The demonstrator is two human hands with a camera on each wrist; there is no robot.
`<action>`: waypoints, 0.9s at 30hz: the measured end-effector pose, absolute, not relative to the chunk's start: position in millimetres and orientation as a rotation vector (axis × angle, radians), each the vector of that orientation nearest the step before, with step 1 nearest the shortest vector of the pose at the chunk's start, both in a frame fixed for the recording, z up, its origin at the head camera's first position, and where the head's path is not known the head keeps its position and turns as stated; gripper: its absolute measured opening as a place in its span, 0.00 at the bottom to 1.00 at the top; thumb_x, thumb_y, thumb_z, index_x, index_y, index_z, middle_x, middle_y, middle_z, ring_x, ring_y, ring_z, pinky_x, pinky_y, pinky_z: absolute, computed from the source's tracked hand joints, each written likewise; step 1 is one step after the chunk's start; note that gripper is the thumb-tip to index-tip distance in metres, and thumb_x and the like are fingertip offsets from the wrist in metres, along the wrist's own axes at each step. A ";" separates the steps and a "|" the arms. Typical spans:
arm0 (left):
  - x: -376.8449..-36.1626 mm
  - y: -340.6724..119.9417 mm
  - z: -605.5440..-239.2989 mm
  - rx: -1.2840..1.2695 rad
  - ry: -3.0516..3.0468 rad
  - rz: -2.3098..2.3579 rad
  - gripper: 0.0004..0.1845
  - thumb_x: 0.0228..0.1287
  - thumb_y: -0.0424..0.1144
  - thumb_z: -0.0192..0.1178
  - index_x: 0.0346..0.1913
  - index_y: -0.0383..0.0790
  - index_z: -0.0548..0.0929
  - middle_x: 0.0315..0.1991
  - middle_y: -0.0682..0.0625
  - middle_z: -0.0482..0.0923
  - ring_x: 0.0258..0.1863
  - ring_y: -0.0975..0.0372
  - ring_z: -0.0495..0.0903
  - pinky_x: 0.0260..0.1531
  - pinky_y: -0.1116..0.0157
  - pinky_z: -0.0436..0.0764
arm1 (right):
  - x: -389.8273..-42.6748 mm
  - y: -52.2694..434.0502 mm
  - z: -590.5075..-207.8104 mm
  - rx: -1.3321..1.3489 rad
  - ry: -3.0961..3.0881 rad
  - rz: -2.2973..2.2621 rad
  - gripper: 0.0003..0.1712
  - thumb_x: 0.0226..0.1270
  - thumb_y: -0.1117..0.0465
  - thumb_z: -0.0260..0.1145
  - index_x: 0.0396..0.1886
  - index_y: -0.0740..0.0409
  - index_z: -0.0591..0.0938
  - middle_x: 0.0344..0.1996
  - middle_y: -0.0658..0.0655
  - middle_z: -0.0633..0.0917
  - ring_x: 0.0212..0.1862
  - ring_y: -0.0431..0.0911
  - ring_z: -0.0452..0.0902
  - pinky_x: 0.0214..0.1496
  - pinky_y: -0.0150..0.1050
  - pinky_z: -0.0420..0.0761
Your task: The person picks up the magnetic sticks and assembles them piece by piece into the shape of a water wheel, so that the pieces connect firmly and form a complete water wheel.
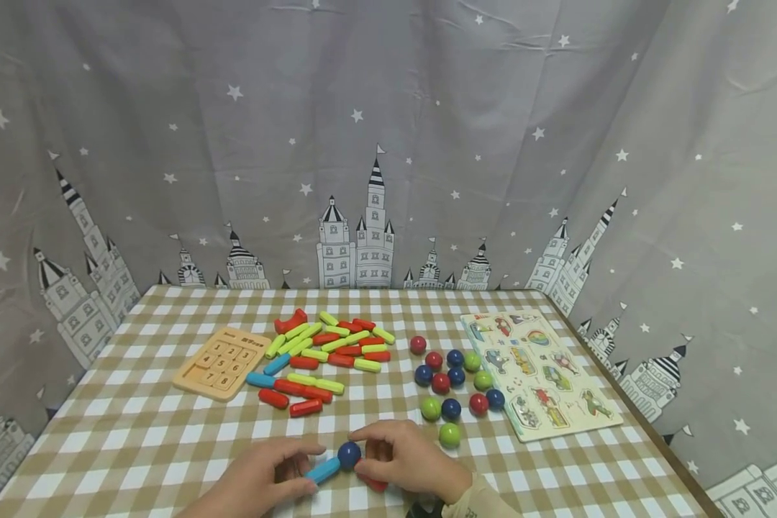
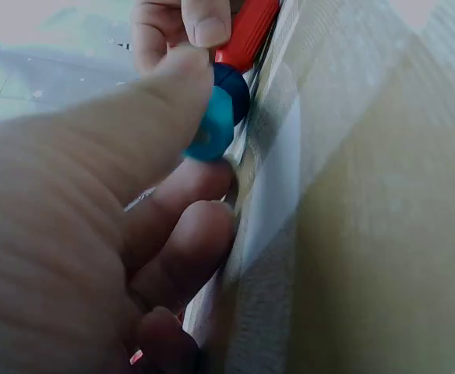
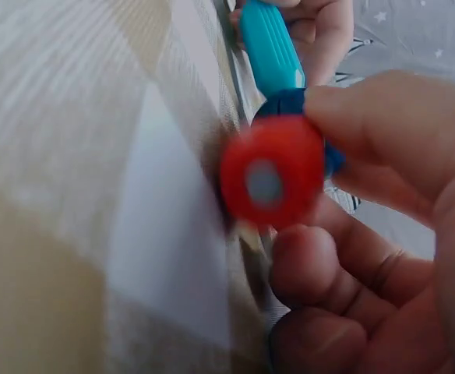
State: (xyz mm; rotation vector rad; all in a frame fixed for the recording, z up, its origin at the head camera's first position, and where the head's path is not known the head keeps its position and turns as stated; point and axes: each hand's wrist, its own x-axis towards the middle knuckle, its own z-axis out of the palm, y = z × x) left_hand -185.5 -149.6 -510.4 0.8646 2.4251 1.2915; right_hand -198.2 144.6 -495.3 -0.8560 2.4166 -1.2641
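Note:
Near the front edge of the checked table [image 1: 136, 439] my left hand [image 1: 291, 471] pinches a light blue magnetic stick [image 1: 324, 470] lying low on the cloth. One end of it meets a dark blue ball [image 1: 349, 455]. My right hand [image 1: 378, 453] curls over that ball and holds a red stick [image 1: 375, 483] against its other side. In the left wrist view the thumb [image 2: 157, 109] covers the blue stick [image 2: 212, 128], with the ball [image 2: 234, 89] and red stick [image 2: 247, 35] beyond. The right wrist view looks at the red stick's round end [image 3: 273, 171], with the blue stick [image 3: 270, 47] behind it.
A heap of red, yellow-green and blue sticks [image 1: 326, 349] lies mid-table beside a wooden number board [image 1: 222, 362]. Several red, blue and green balls [image 1: 453, 381] sit to the right, then a picture peg puzzle [image 1: 540, 370] near the right edge. Starred grey curtains [image 1: 388, 144] enclose the table.

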 end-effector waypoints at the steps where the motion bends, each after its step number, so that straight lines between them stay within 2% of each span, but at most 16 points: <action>1: -185.1 -149.7 -510.6 0.886 2.400 1.303 0.24 0.63 0.54 0.71 0.58 0.48 0.85 0.35 0.65 0.81 0.31 0.73 0.76 0.29 0.71 0.77 | -198.1 143.9 -495.5 -0.853 2.437 -1.259 0.20 0.70 0.54 0.72 0.59 0.50 0.85 0.31 0.39 0.82 0.29 0.29 0.73 0.33 0.26 0.77; 6: -182.3 -150.4 -510.3 0.976 2.318 1.319 0.14 0.68 0.52 0.67 0.51 0.53 0.89 0.40 0.65 0.87 0.39 0.74 0.81 0.38 0.71 0.81 | -197.8 144.0 -495.0 -0.804 2.577 -1.204 0.11 0.69 0.52 0.73 0.48 0.46 0.88 0.35 0.37 0.83 0.34 0.29 0.76 0.38 0.27 0.79; 8: -183.1 -150.6 -506.8 0.892 2.396 1.304 0.12 0.70 0.51 0.65 0.51 0.54 0.89 0.42 0.64 0.87 0.41 0.74 0.82 0.41 0.71 0.81 | -197.8 145.9 -494.6 -0.796 2.587 -1.196 0.09 0.67 0.53 0.74 0.46 0.45 0.88 0.36 0.37 0.84 0.35 0.30 0.76 0.39 0.27 0.78; 11: -192.4 -155.7 -497.1 0.587 2.661 1.231 0.09 0.69 0.46 0.68 0.49 0.54 0.89 0.42 0.61 0.86 0.39 0.71 0.82 0.39 0.69 0.81 | -198.0 149.2 -495.3 -0.814 2.551 -1.210 0.09 0.66 0.56 0.75 0.45 0.43 0.88 0.37 0.38 0.85 0.35 0.31 0.76 0.39 0.28 0.78; 14: -213.5 -167.6 -488.0 0.371 2.963 1.080 0.12 0.65 0.37 0.71 0.51 0.49 0.87 0.45 0.54 0.84 0.42 0.61 0.82 0.42 0.60 0.83 | -199.4 151.7 -497.3 -0.832 2.526 -1.223 0.09 0.66 0.57 0.75 0.45 0.43 0.89 0.38 0.39 0.86 0.36 0.30 0.76 0.39 0.28 0.78; 18: -245.2 -182.9 -485.6 0.453 3.135 0.792 0.17 0.61 0.33 0.73 0.53 0.44 0.87 0.50 0.45 0.82 0.50 0.49 0.81 0.49 0.45 0.82 | -200.6 154.2 -499.5 -0.808 2.522 -1.233 0.09 0.66 0.57 0.75 0.45 0.42 0.89 0.38 0.40 0.86 0.35 0.30 0.76 0.40 0.27 0.78; 19: -251.2 -185.3 -486.2 0.493 3.127 0.738 0.16 0.61 0.34 0.74 0.52 0.45 0.87 0.49 0.46 0.82 0.50 0.49 0.81 0.50 0.44 0.81 | -200.7 154.4 -500.1 -0.800 2.521 -1.233 0.09 0.66 0.57 0.75 0.45 0.42 0.89 0.38 0.39 0.86 0.35 0.30 0.76 0.40 0.27 0.78; 22: -259.6 -190.7 -488.7 0.546 3.067 0.635 0.12 0.59 0.37 0.76 0.45 0.48 0.88 0.42 0.53 0.84 0.43 0.56 0.81 0.45 0.50 0.82 | -200.3 153.8 -501.5 -0.791 2.501 -1.233 0.09 0.67 0.55 0.74 0.46 0.41 0.89 0.39 0.39 0.86 0.36 0.31 0.75 0.40 0.27 0.77; 27: -251.4 -192.8 -479.5 0.529 3.079 0.657 0.09 0.58 0.36 0.76 0.40 0.46 0.86 0.37 0.56 0.83 0.38 0.62 0.78 0.39 0.56 0.80 | -201.2 153.7 -501.2 -0.811 2.487 -1.256 0.09 0.67 0.55 0.74 0.46 0.41 0.90 0.40 0.38 0.86 0.37 0.31 0.76 0.41 0.28 0.78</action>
